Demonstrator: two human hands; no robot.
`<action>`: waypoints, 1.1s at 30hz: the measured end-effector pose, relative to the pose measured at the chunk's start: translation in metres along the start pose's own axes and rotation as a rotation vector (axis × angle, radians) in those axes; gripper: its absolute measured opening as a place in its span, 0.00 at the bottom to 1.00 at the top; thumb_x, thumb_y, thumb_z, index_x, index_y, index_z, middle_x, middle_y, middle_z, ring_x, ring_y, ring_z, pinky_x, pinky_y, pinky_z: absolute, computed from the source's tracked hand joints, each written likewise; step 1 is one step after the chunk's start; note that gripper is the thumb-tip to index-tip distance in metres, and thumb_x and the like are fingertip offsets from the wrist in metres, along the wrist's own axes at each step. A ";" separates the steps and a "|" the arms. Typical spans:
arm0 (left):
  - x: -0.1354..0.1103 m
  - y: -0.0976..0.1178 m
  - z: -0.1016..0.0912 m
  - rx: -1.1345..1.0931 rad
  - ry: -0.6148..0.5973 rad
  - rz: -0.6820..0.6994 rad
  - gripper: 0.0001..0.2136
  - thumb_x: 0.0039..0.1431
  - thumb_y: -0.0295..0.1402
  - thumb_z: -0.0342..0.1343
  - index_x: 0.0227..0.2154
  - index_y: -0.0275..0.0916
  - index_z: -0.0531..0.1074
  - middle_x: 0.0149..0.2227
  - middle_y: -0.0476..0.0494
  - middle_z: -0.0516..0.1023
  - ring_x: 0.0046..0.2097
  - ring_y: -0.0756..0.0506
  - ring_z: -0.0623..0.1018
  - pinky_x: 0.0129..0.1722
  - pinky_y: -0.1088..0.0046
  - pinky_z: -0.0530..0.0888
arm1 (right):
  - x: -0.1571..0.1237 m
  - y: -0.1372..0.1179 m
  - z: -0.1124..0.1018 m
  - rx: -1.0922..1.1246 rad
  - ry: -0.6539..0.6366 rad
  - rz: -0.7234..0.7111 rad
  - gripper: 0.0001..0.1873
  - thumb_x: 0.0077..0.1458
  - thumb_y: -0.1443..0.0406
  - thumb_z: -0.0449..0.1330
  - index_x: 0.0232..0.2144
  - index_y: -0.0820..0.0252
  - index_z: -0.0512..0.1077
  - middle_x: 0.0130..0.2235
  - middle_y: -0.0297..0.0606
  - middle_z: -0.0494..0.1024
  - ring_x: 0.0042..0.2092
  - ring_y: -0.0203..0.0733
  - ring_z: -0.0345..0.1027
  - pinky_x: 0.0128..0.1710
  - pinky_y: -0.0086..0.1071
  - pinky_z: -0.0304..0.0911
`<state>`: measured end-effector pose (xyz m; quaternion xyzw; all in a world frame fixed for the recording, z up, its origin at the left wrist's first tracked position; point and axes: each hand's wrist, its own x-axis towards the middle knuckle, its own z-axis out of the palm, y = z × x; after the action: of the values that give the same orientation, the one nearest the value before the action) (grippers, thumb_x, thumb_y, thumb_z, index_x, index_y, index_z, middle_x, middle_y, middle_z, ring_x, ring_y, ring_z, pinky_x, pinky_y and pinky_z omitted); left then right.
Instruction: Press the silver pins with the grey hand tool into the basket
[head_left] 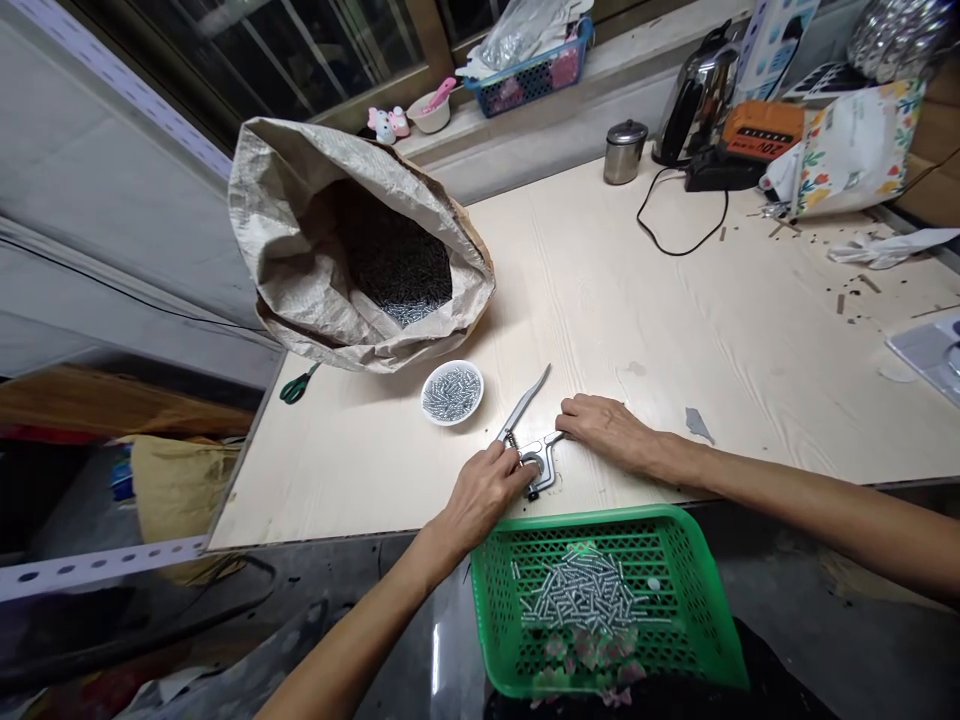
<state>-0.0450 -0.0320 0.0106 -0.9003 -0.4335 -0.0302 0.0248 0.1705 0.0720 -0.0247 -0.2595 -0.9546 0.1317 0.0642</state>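
A small metal hand press tool (527, 430) with a long lever handle lies near the table's front edge. My left hand (484, 492) pinches something small at the tool's round head, fingers closed. My right hand (607, 430) rests on the table to the right of the tool, its fingers closed against the tool's end. A white bowl (451, 392) of small metal screws sits just left of the lever. Below the table edge, a green plastic basket (679, 560) holds a pile of silvery screws.
A large open paper sack (300, 250) of dark screws stands at the table's back left. Green-handled scissors (298, 384) lie by it. A kettle (701, 95), steel cup (625, 151), black cord (679, 225) and floral bag (855, 150) sit at the back right.
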 end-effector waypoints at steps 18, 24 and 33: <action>0.011 0.003 0.020 -0.247 -0.030 0.027 0.13 0.69 0.29 0.43 0.51 0.38 0.66 0.43 0.41 0.74 0.41 0.45 0.71 0.38 0.69 0.71 | -0.010 0.042 0.015 0.119 0.337 0.241 0.12 0.66 0.63 0.48 0.38 0.58 0.71 0.37 0.40 0.75 0.39 0.44 0.65 0.35 0.35 0.60; 0.017 0.007 0.018 -0.225 -0.105 0.063 0.11 0.68 0.27 0.42 0.41 0.34 0.69 0.35 0.42 0.73 0.39 0.45 0.69 0.36 0.69 0.71 | -0.008 0.041 0.017 0.102 0.358 0.245 0.11 0.65 0.65 0.49 0.38 0.58 0.71 0.37 0.39 0.75 0.39 0.43 0.66 0.35 0.34 0.59; -0.010 0.053 -0.024 -0.176 0.103 0.130 0.09 0.67 0.28 0.46 0.44 0.33 0.69 0.33 0.44 0.73 0.34 0.48 0.69 0.30 0.72 0.68 | -0.008 0.041 0.021 0.093 0.365 0.217 0.13 0.66 0.64 0.47 0.38 0.58 0.71 0.36 0.39 0.74 0.39 0.43 0.65 0.32 0.34 0.58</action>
<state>-0.0101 -0.0746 0.0331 -0.9224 -0.3682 -0.1127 -0.0301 0.1932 0.0972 -0.0570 -0.3771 -0.8864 0.1326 0.2335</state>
